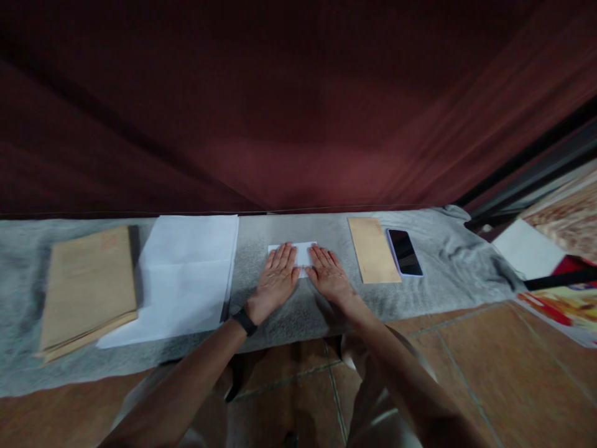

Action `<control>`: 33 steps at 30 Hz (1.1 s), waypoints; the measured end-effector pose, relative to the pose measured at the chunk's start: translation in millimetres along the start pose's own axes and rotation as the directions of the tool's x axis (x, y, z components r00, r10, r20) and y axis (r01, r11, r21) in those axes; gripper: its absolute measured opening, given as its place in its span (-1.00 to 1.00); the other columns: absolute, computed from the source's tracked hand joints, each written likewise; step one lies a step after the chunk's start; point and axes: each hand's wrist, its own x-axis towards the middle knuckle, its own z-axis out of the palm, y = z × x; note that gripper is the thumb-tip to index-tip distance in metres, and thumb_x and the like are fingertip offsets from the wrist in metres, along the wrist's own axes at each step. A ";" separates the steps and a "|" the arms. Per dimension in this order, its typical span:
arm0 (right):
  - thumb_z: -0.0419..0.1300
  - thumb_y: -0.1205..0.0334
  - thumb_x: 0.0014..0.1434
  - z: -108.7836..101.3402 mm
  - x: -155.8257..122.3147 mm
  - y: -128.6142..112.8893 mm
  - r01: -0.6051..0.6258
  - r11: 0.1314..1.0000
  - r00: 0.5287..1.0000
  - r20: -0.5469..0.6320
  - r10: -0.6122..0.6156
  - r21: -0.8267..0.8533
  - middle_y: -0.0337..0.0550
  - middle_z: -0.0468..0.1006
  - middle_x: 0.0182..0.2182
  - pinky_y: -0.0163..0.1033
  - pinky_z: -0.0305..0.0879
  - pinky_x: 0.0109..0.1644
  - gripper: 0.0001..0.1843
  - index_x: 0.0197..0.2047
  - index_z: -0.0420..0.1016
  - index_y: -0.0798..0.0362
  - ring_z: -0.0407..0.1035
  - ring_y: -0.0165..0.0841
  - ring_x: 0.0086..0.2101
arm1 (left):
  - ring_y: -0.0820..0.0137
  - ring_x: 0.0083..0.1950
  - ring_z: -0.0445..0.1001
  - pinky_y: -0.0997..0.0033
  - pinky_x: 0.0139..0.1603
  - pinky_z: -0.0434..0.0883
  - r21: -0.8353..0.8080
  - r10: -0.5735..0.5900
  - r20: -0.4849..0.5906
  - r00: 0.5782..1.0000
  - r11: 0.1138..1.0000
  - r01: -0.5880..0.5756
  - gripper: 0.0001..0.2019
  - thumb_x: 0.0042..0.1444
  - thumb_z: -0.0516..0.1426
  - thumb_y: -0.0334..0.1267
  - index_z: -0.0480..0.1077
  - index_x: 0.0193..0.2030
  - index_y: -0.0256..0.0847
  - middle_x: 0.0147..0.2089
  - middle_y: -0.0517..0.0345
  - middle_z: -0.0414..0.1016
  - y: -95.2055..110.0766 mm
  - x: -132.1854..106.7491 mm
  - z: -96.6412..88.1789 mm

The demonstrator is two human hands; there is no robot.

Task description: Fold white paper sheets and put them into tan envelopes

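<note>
A small folded white paper (303,255) lies on the grey cloth (252,242) in front of me. My left hand (278,277) rests flat on its left part, fingers stretched out and pointing away from me. On the right part lies my right hand (330,274), also flat with fingers extended. Both thumbs point inward near the paper's lower edge, a small gap between them. A dark band (245,322) circles my left wrist. Parts of the paper are hidden under both hands.
Left of my hands are large white sheets (186,274) and a stack of brown envelopes (91,286). To the right lie one brown envelope (374,250) and a phone (405,252). A dark red curtain (298,124) hangs behind the cloth; floor tiles (466,367) show below.
</note>
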 end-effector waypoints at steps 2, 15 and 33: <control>-0.03 0.05 0.47 -1.2 -0.2 2.7 -0.006 1.000 1.000 0.010 0.006 -0.003 0.06 0.14 0.45 0.08 -0.05 0.49 -0.36 0.49 0.13 0.18 0.06 -0.11 0.42 | 0.16 0.59 -0.06 0.02 0.57 -0.08 -0.004 -0.031 0.015 0.999 1.000 0.031 -0.40 0.42 -0.15 -0.15 0.06 0.51 -0.43 0.56 -0.19 0.01 -2.9 -0.3 -3.2; -0.01 0.06 0.45 -2.5 0.3 13.9 -0.039 0.999 0.999 -0.003 0.039 -0.024 0.07 0.18 0.44 0.07 0.03 0.47 -0.36 0.47 0.17 0.19 0.08 -0.11 0.41 | 0.14 0.58 -0.02 -0.02 0.55 -0.06 0.051 -0.175 0.093 0.980 0.984 0.170 -0.39 0.41 -0.19 -0.16 0.05 0.51 -0.45 0.55 -0.17 0.02 -23.6 -6.0 -21.2; 0.07 0.07 0.42 -12.7 -4.8 -25.0 0.243 0.963 0.966 0.061 -0.251 0.120 0.13 0.25 0.41 0.00 0.04 0.50 -0.40 0.40 0.30 0.23 0.13 -0.17 0.39 | 0.02 0.37 0.31 -0.01 0.33 0.26 0.045 -0.168 0.024 0.985 0.985 0.167 -0.48 0.37 -0.12 -0.25 0.25 0.40 -0.36 0.41 -0.20 0.32 -30.1 4.8 -35.2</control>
